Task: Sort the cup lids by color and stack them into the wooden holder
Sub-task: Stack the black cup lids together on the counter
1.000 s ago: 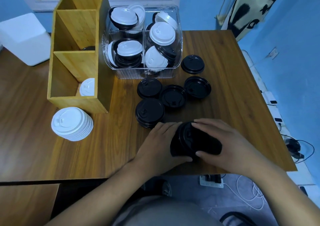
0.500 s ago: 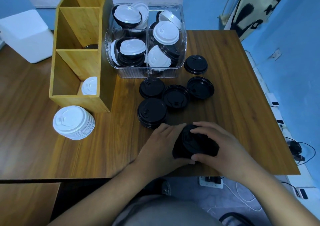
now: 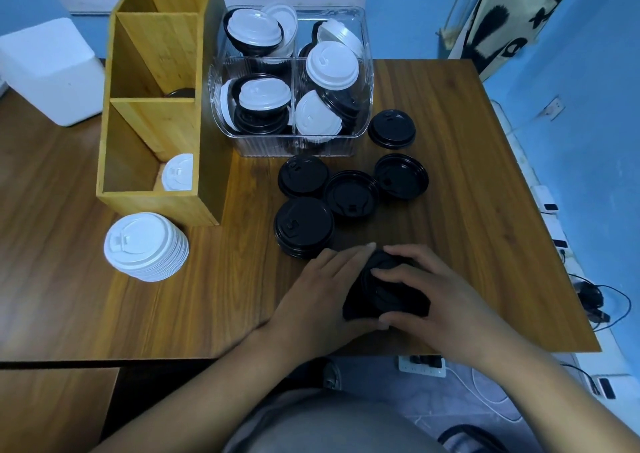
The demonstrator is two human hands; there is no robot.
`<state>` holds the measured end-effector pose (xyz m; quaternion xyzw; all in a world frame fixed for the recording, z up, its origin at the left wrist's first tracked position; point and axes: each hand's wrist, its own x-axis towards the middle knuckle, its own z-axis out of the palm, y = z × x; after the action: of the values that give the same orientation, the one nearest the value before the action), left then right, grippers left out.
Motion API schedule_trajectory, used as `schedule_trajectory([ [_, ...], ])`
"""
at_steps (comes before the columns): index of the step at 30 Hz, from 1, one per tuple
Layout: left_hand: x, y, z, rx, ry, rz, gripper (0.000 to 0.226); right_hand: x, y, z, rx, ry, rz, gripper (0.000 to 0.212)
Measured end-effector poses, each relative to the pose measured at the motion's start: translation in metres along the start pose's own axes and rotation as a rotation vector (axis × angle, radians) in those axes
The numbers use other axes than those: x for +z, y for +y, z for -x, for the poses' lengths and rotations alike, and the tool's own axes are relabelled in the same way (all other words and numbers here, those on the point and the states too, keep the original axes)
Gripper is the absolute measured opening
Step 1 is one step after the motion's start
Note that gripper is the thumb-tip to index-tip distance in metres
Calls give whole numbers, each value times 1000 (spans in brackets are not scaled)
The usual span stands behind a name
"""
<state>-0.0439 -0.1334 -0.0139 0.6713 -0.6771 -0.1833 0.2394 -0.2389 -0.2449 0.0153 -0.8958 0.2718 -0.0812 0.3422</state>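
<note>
- Two hands, my left hand (image 3: 318,296) and right hand (image 3: 446,300), curl round the black lid stack (image 3: 381,298) at 5 o'clock on the table (image 3: 450,106).
- I would square its rims before lifting it to the wooden holder (image 3: 156,206) at 10 o'clock.

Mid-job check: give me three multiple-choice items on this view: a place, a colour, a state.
1. The white stack stands: A) on the table, before the wooden holder; B) inside it; C) on the floor.
2. The lid in the holder's nearest compartment is: A) black; B) white; C) red.
3. The black stack nearest the person is: A) lying free; B) gripped by both hands; C) held by one hand.
1A, it sits just before the holder; 2B, plainly white; 3B, left hand and right hand wrap it.
</note>
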Motion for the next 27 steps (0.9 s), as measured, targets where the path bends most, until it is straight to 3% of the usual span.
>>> schedule_trajectory([
  [5, -2, 1, 2, -18, 38, 19, 94, -14, -6, -19, -5, 3, -103, 36],
  [8, -4, 1, 5, -37, 56, 3, 95, -28, -4, -47, -26, 147, 91, 35],
  [14, -9, -3, 11, -90, 81, 21, 95, -33, -11, -134, -116, -65, 478, 87],
  [19, -11, -2, 9, -101, 73, 33, 95, -26, -14, -173, -147, -195, 597, 98],
  [23, -11, -3, 10, -115, 53, 33, 95, -35, -18, -149, -151, -85, 373, 90],
  [27, -11, -3, 10, -124, 44, 37, 95, -36, -13, -87, -45, 211, -66, 77],
])
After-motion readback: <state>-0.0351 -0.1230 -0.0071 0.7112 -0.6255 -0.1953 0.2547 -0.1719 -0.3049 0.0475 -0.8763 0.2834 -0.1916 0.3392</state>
